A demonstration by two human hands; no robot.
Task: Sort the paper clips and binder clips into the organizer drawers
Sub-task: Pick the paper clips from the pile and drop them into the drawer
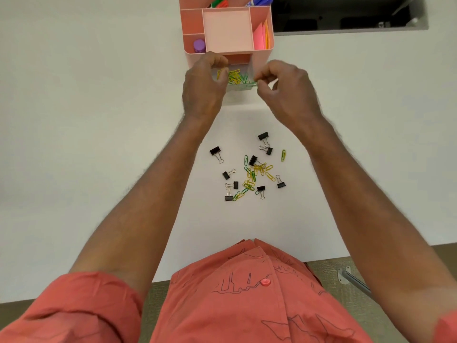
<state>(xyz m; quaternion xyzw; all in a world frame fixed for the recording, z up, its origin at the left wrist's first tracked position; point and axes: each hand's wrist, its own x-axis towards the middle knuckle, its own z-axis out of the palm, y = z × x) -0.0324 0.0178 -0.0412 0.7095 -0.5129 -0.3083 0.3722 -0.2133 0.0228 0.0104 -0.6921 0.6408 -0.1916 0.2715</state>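
Pink plastic desk organizer (227, 30) at 12 o'clock on the white worktop (86, 120), its clear drawer (241, 86) pulled open and holding yellow and green paper clips (236, 76). Left hand (202, 87) over the drawer's 9 o'clock edge, fingers curled; its contents cannot be told. Right hand (284, 87) at the drawer's 3 o'clock edge, thumb and forefinger pinched together, apparently on a green clip. Loose pile of yellow and green wire paper clips (254, 177) and black binder clips (215, 151) at 6 o'clock of both hands, well apart, between the extended forearms.
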